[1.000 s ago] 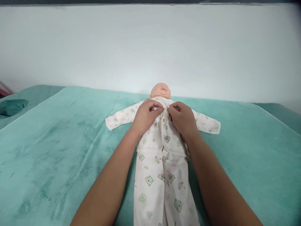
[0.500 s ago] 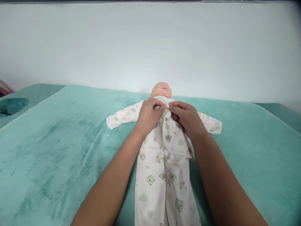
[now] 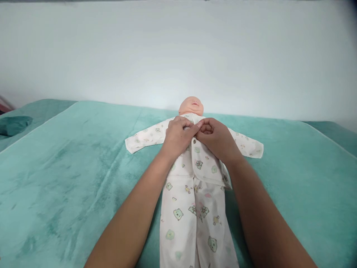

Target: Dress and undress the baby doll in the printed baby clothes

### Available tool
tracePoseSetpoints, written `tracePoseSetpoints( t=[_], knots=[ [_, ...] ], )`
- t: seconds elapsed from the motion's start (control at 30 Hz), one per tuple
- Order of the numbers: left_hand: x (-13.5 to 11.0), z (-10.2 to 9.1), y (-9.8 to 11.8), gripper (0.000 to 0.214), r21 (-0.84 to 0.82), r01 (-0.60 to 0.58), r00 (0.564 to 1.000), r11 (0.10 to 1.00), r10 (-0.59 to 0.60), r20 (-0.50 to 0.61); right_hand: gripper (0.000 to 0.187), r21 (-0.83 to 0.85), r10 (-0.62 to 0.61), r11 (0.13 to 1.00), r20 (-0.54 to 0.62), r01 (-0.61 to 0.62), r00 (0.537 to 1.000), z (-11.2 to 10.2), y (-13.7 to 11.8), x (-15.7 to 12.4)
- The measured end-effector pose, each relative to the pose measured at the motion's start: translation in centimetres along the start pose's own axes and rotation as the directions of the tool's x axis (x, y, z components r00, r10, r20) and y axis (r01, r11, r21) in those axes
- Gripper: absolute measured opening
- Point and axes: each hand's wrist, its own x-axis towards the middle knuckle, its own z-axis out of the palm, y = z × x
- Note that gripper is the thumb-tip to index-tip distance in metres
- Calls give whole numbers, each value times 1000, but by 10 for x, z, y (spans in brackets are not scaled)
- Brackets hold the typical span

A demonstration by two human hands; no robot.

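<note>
A baby doll [image 3: 191, 105] lies on its back on a teal blanket [image 3: 69, 167], head toward the wall. It wears a white top [image 3: 202, 165] and white trousers [image 3: 192, 219] printed with small bears. My left hand [image 3: 176, 136] and my right hand [image 3: 216, 139] meet on the doll's chest just below its chin. The fingers of both hands are curled and pinch the two front edges of the top together at the upper fastening. The top's sleeves [image 3: 142, 137] lie spread out flat to either side.
A white wall [image 3: 178, 56] rises right behind the doll's head. A dark green bundle of cloth [image 3: 13, 124] lies at the far left edge. The teal blanket stretches wide on both sides of the doll.
My hands have drawn closer together at the doll's upper chest, so their fingertips now touch over the top's front edges. The lower flap of the top has lifted slightly on the right.
</note>
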Motion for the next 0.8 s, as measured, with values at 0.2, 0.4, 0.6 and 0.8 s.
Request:
tracePoseSetpoints(
  t=[0.2,0.4,0.6,0.8],
  knots=[
    [-3,-8,4,22,-234,195,979,953,-175,102,26,18,-38,999,46,37,998,3,-1,-1],
    [-7,-17,8,22,-217,218,972,952,-191,138,29,73,-2,997,93,-5,996,-4,-4,-3],
    [-9,-38,11,15,-57,85,991,995,-79,109,20,-118,57,991,-13,-58,998,-13,-17,-14],
    [-15,-51,18,14,118,72,935,990,-109,338,31,-545,28,838,95,29,995,-4,-38,-41]
  ],
)
